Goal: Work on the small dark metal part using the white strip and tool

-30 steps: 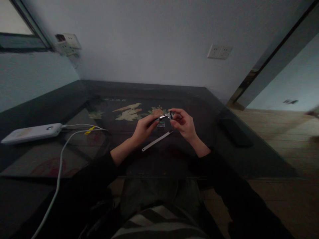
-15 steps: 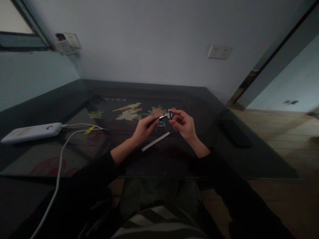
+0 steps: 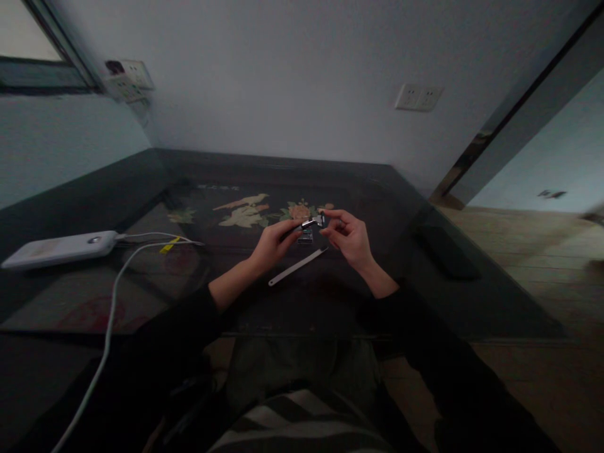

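Observation:
My left hand [image 3: 271, 246] is closed round the dark handle of what looks like a razor [image 3: 309, 223], its shiny neck and T-shaped head pointing right. At that head, my right hand [image 3: 350, 239] has its index finger on the upper end and its thumb by the lower end, in a pinch. Just under the razor a small clear-and-silver case [image 3: 305, 236] lies on the table; its contents are too small to make out. Nearer to me rests a thin pale stick [image 3: 297, 267] with a dark tip, slanting up to the right, touched by neither hand.
The dark glass-topped table [image 3: 358, 308] bears a bird-and-flower picture. A white power bank [image 3: 61, 249] sits at the left, its white cable [image 3: 113, 296] running off toward me. To the right lies a dark flat object [image 3: 446, 253]. A wall [image 3: 283, 82] stands behind the table.
Both hands stay almost in place on the razor. My right fingers shift very slightly at its head.

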Available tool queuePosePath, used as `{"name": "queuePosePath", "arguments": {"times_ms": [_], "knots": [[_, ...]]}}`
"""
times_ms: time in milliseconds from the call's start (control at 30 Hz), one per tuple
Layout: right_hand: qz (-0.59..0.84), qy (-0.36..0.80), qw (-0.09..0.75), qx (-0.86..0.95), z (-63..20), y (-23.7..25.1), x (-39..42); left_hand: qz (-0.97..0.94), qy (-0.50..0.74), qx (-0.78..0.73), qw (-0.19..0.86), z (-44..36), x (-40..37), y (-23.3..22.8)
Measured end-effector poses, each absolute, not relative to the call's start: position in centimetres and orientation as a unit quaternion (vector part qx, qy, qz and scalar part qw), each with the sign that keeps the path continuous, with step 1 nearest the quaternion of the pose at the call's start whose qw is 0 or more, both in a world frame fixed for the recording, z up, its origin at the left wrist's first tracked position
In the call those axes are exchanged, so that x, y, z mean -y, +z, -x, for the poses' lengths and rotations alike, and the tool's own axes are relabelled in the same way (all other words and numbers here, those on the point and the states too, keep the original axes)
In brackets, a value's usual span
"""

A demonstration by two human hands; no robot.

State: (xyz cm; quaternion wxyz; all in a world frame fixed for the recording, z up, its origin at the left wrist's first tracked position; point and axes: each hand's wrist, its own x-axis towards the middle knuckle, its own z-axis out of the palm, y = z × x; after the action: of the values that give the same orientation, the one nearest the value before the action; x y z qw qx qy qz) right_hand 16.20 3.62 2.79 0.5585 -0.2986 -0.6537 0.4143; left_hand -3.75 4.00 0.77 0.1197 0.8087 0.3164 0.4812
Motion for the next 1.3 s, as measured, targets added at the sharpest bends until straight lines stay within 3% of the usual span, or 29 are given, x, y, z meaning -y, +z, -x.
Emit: {"name": "queuePosePath", "arguments": {"times_ms": [1300], "knots": [[0.298,0.411,0.535,0.676,-16.7,3.9,-3.6,-0.785,0.503,-0.343,0.118,3.6,-4.0,1.0]]}}
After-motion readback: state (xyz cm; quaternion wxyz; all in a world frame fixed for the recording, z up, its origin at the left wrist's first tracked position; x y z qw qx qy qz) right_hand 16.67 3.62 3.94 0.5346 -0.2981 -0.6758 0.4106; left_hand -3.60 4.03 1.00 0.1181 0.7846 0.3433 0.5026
